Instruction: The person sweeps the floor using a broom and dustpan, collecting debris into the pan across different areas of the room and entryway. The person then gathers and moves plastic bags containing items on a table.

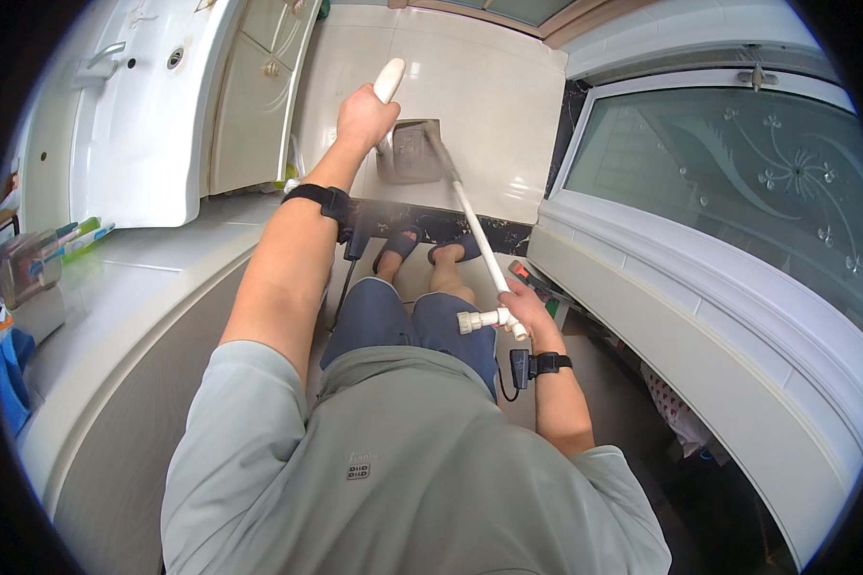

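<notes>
My left hand (365,118) grips the top of a white handle (390,80). Just beyond and to the right of that hand, a grey-brown dustpan (416,154) rests at the pale tiled floor; whether the handle joins it is mostly hidden by the hand. My right hand (525,307) is closed around a white plastic pipe (478,233) near its tee fitting (502,316). The pipe slants away from me, and its greyish, blurred far end (437,144) lies over the dustpan's right side. What is fixed to that end cannot be made out.
A white washbasin (144,129) and a cabinet (255,108) stand at the left. A dark stone threshold (507,236) crosses the floor by my slippered feet (399,248). At the right are a frosted glass panel (733,158) in a white frame and an orange-and-grey tool (528,275).
</notes>
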Tool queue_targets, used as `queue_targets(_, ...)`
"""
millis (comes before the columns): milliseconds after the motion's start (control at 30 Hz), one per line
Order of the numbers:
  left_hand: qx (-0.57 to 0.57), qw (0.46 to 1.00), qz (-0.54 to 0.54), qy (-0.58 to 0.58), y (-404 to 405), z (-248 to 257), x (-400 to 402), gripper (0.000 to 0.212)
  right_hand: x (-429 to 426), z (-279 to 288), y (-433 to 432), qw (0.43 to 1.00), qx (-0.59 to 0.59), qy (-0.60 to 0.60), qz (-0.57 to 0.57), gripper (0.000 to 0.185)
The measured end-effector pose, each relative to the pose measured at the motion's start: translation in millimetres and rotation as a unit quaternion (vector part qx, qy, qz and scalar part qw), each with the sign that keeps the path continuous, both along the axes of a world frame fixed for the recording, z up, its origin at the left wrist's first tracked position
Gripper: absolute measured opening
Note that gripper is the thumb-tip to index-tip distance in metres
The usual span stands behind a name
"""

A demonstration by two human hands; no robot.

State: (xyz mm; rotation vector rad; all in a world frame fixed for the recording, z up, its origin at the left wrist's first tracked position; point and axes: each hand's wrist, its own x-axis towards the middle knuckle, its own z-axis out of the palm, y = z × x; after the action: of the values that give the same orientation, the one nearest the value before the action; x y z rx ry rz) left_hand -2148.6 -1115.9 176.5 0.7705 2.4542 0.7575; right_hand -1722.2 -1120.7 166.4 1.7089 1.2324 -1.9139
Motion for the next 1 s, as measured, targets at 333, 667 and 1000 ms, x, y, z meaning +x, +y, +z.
queue_targets(333, -0.002, 0.999, 0.022, -0.033, 3.5, 1.8, 1.0, 0.039, -56.1, -25.4, 9.1, 0.997, -0.048, 0.065, 0.012, 0.030)
queue_targets(667, 0.010, 1.000, 0.018, -0.004, -0.9, 1.6, 1.0, 0.040, 3.6, -11.5, 33.6, 0.998, 0.054, -0.033, 0.014, 0.035)
queue_targets(1000, -0.020, 0.999, 0.033, -0.033, 3.7, 5.6, 5.7, 0.039, -39.3, -54.5, 22.6, 0.995, -0.049, 0.053, 0.074, 0.036)
